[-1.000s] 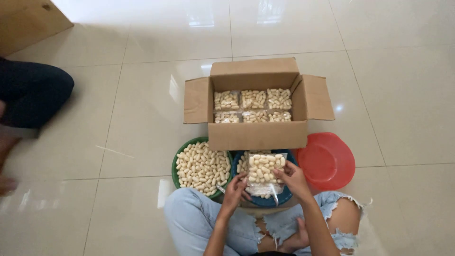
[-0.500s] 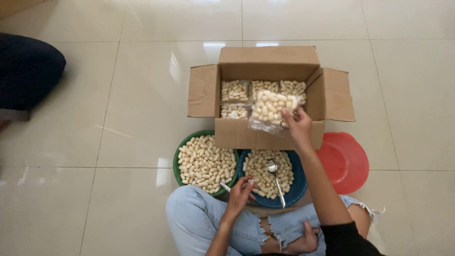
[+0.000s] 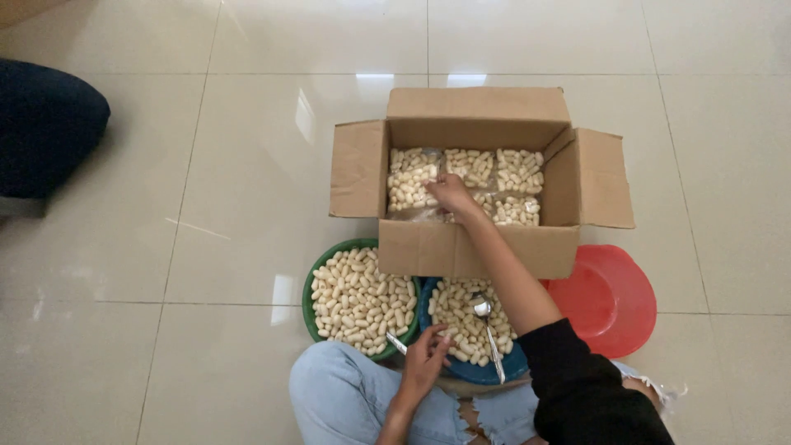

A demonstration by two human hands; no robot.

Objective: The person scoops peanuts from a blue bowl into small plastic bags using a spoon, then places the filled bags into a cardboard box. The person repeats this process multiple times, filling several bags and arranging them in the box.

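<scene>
My right hand (image 3: 451, 194) reaches into an open cardboard box (image 3: 478, 251) and grips a clear packet of pale puffed snacks (image 3: 410, 180) lying at the box's left side. Other filled packets (image 3: 519, 169) lie in rows beside it. My left hand (image 3: 427, 358) is curled at the near rim of a blue bowl (image 3: 478, 375) of loose snacks, just above my knee. A thin shiny piece pokes out beside its fingers; I cannot tell whether it holds it. A metal spoon (image 3: 486, 317) lies in the blue bowl.
A green bowl (image 3: 306, 301) heaped with the same snacks stands left of the blue one. A red plastic plate (image 3: 606, 297) lies on the tiled floor to the right, partly under the box. Another person's dark-clothed leg (image 3: 45, 128) is at the far left.
My right hand carried the filled packet from above the blue bowl up into the box and lowered it to the left side. My left hand stayed by the blue bowl.
</scene>
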